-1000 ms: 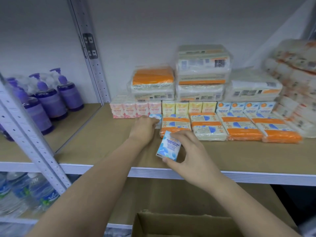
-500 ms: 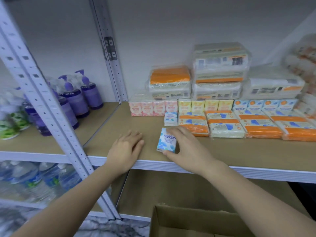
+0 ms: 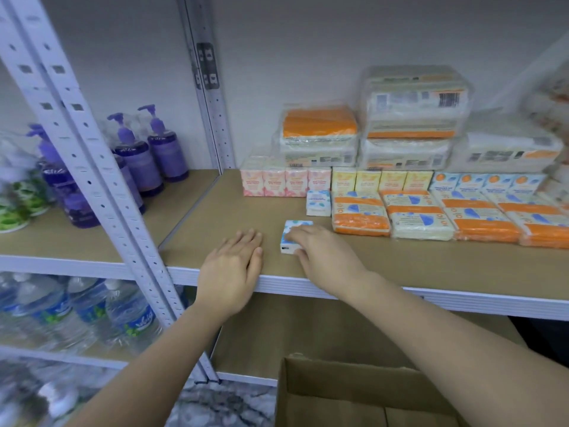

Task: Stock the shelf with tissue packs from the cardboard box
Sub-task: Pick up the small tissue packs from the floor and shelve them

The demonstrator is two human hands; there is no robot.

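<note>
A small blue-and-white tissue pack (image 3: pixel 291 238) lies flat on the brown shelf board (image 3: pixel 400 260), near its front edge. My right hand (image 3: pixel 320 254) rests on top of it, fingers over its right half and thumb at its front edge. My left hand (image 3: pixel 235 260) lies flat on the board just left of the pack, fingers straight, holding nothing. A second small blue pack (image 3: pixel 319 203) stands farther back, next to the orange packs. The open cardboard box (image 3: pixel 354 392) sits below, at the bottom of the view.
Rows of pink (image 3: pixel 286 181), yellow (image 3: pixel 381 180) and blue (image 3: pixel 486 183) small packs line the back, with orange packs (image 3: pixel 360 214) in front and large wrapped bundles (image 3: pixel 412 118) stacked behind. Purple pump bottles (image 3: pixel 154 155) stand left of a steel upright (image 3: pixel 101 192). Water bottles (image 3: pixel 77 309) fill the lower shelf.
My right hand has laid the tilted pack down flat on the board. My left hand drew back from the second pack to the shelf's front edge. The camera view swung left.
</note>
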